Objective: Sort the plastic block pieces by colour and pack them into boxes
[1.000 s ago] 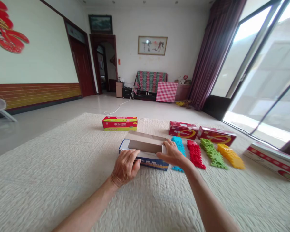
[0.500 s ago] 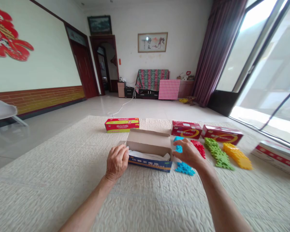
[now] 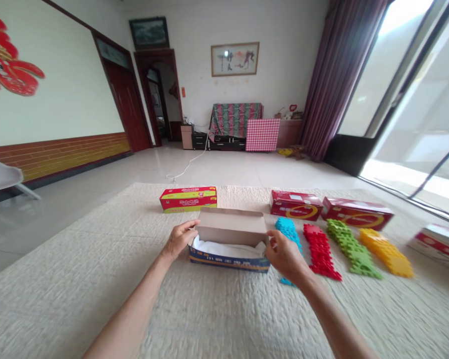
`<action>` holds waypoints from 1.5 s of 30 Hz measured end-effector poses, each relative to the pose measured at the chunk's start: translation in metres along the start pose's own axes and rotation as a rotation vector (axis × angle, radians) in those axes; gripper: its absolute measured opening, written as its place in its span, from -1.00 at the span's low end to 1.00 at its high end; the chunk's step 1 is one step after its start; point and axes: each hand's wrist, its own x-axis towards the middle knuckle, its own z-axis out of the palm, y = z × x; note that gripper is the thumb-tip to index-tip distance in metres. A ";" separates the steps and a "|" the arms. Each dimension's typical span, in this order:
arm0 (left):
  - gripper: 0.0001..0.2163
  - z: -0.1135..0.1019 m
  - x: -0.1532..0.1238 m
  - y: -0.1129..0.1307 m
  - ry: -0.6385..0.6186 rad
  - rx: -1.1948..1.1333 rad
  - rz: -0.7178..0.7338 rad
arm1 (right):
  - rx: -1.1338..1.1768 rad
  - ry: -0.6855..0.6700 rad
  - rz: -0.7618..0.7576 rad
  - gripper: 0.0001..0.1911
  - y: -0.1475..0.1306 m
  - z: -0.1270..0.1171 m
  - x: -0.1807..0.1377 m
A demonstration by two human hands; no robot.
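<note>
A blue cardboard box (image 3: pixel 230 263) sits before me on the quilted mat, its lid (image 3: pixel 230 219) raised at the back. White cloth-like lining (image 3: pixel 226 248) lies inside. My left hand (image 3: pixel 180 238) is closed, fingers and thumb pinching the box's upper left edge. On the opposite side, my right hand (image 3: pixel 285 253) pinches the right edge near the lid's corner. Just right of that hand lies a strip of blue interlocking plastic pieces (image 3: pixel 286 227), partly covered by the hand. Beyond it are similar strips in red (image 3: pixel 320 252), green (image 3: pixel 353 248) and yellow (image 3: pixel 387 251).
A red-and-yellow box (image 3: pixel 188 200) stands behind on the mat (image 3: pixel 97 269). Two dark red boxes (image 3: pixel 296 205) stand behind the plastic strips. A white-and-red box (image 3: pixel 439 247) is at the far right. A white chair (image 3: pixel 2 174) stands off the mat at left.
My left hand has moved up to the box's upper left edge. My right hand has come down onto the right edge. The box appears slightly turned, and the view has shifted a little.
</note>
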 end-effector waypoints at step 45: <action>-0.67 0.011 -0.001 -0.009 0.151 -0.179 -0.229 | 0.007 -0.522 -0.001 -0.89 0.055 -0.076 -0.053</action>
